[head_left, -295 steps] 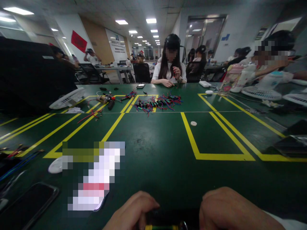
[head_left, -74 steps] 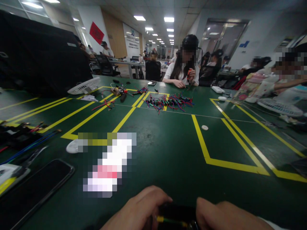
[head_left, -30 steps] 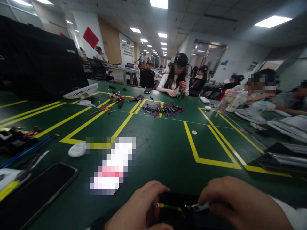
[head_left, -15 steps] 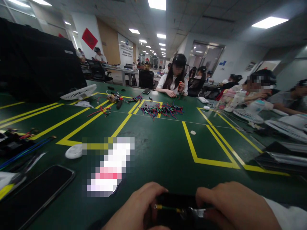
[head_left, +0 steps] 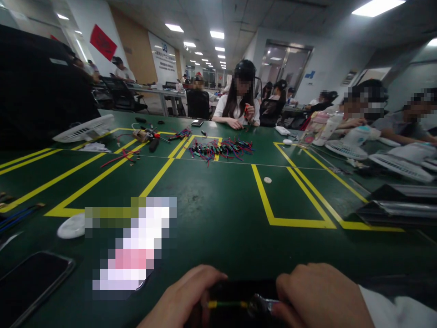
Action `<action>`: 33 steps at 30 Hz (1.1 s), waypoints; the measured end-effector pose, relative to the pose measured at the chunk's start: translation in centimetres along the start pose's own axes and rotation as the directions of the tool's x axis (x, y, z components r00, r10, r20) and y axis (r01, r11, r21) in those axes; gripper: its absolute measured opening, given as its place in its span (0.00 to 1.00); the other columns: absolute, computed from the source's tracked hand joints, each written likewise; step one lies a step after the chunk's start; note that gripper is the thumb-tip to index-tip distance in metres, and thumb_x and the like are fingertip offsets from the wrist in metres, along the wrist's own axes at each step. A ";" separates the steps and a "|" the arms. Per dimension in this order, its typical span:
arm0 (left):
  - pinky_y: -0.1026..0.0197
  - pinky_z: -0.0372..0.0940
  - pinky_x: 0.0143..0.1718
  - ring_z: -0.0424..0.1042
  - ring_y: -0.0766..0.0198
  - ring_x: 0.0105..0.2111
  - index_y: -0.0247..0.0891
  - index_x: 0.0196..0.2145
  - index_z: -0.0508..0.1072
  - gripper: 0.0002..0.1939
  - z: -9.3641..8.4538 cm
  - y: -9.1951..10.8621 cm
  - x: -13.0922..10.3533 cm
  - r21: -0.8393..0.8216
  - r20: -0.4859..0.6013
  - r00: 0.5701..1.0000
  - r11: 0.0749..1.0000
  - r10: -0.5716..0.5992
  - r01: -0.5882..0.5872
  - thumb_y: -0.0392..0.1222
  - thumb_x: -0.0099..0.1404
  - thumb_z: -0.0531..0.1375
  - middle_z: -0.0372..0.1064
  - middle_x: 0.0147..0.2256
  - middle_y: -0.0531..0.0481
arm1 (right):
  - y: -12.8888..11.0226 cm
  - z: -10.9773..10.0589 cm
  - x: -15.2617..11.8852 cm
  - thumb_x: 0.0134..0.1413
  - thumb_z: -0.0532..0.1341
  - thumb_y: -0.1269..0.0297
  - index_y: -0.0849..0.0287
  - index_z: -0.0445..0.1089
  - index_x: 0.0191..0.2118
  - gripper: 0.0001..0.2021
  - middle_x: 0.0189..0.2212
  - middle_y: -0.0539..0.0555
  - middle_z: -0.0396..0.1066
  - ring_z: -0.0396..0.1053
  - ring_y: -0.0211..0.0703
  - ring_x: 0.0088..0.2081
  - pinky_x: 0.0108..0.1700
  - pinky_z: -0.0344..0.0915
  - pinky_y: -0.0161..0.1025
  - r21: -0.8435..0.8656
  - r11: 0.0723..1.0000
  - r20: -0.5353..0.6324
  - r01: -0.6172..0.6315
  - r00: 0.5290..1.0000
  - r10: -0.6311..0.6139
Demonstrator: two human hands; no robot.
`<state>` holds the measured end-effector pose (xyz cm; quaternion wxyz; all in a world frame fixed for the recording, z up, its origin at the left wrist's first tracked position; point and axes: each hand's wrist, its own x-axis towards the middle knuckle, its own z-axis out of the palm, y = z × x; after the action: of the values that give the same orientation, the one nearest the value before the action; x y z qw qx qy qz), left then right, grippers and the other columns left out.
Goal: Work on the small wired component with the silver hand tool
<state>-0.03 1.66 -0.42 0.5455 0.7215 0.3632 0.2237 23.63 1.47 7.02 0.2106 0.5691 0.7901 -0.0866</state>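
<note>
At the bottom edge my left hand (head_left: pixel 186 298) and my right hand (head_left: pixel 316 298) are close together over a small black part (head_left: pixel 244 289). My left fingers pinch a thin green wire with a yellow end (head_left: pixel 225 304). My right fingers hold a small metal tool (head_left: pixel 264 304) whose tip meets that wire. Both hands are cut off by the frame's lower edge.
A green table (head_left: pixel 218 218) carries yellow tape lines. A phone (head_left: pixel 30 284) and a white disc (head_left: pixel 71 226) lie at the left. A pile of coloured wired parts (head_left: pixel 218 149) sits mid-table. Desk fans (head_left: pixel 83 130), black trays (head_left: pixel 396 205) and seated people ring the table.
The view shifted slightly down and left. My hands stay together on the black part, wire and metal tool, now lower in the frame.
</note>
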 end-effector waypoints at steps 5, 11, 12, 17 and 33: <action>0.59 0.67 0.39 0.70 0.55 0.41 0.47 0.53 0.64 0.25 -0.1 -0.6 0.1 0.027 0.011 0.999 0.999 0.043 -0.043 0.52 0.60 0.62 0.66 0.48 0.46 | -0.1 0.1 0.2 0.50 0.61 0.67 0.55 0.78 0.28 0.07 0.25 0.57 0.78 0.76 0.59 0.26 0.22 0.62 0.41 0.032 0.999 0.022 0.024 0.999 -0.025; 0.58 0.67 0.42 0.69 0.54 0.42 0.47 0.53 0.66 0.25 -0.3 0.0 0.0 0.057 -0.006 0.999 0.998 0.041 -0.041 0.53 0.59 0.63 0.67 0.48 0.46 | -0.5 -0.2 -0.1 0.50 0.60 0.68 0.54 0.77 0.29 0.07 0.24 0.57 0.78 0.76 0.59 0.24 0.20 0.56 0.40 -0.035 0.996 -0.013 0.079 0.997 -0.080; 0.59 0.68 0.41 0.70 0.54 0.42 0.47 0.53 0.66 0.25 -0.4 0.1 0.0 0.057 -0.013 0.999 0.998 0.042 -0.042 0.52 0.58 0.63 0.68 0.48 0.46 | -0.5 -0.3 -0.1 0.50 0.61 0.68 0.54 0.77 0.29 0.07 0.24 0.57 0.78 0.76 0.59 0.24 0.20 0.55 0.40 -0.047 0.995 -0.013 0.090 0.996 -0.091; 0.57 0.68 0.40 0.70 0.53 0.41 0.46 0.53 0.66 0.26 -0.2 0.1 0.0 0.051 -0.022 0.999 0.998 0.047 -0.046 0.51 0.58 0.64 0.68 0.47 0.46 | -0.7 -1.3 0.3 0.49 0.61 0.68 0.54 0.77 0.28 0.06 0.21 0.56 0.78 0.75 0.60 0.22 0.18 0.51 0.40 -0.106 0.984 -0.033 0.142 0.989 -0.146; 0.57 0.67 0.42 0.69 0.54 0.42 0.50 0.52 0.65 0.27 0.7 -0.3 -0.5 -0.033 -0.111 0.994 0.999 0.001 -0.005 0.55 0.57 0.64 0.66 0.47 0.49 | 2.2 -0.4 -1.8 0.39 0.58 0.78 0.48 0.72 0.30 0.15 0.26 0.45 0.75 0.73 0.45 0.26 0.23 0.58 0.34 0.508 0.861 0.039 -0.008 0.999 -0.014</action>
<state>0.08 0.88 -0.89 0.5359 0.6995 0.3881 0.2701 26.04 0.79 8.36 0.0693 0.6013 0.7359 -0.3035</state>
